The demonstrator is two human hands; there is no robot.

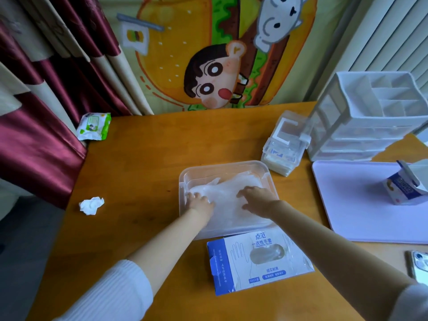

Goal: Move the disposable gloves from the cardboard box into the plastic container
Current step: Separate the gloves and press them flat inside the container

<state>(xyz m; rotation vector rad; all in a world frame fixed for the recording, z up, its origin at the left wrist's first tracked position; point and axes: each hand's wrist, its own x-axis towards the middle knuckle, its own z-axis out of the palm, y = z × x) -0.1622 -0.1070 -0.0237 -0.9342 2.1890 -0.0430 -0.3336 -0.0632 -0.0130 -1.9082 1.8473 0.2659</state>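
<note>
A clear plastic container (222, 166) sits in the middle of the wooden table, filled with a pile of translucent disposable gloves (228, 188). My left hand (200, 202) presses on the left side of the pile with its fingers spread. My right hand (258, 196) lies flat on the right side of the pile. The blue and white cardboard glove box (257, 262) lies flat just in front of the container, its oval opening facing up.
A crumpled tissue (91, 205) and a green wipes pack (93, 126) lie at the left. A lidded clear box (286, 142), a white drawer organizer (368, 117), a lilac mat (361, 205) with a small carton (404, 184) and a phone (419, 265) are at the right.
</note>
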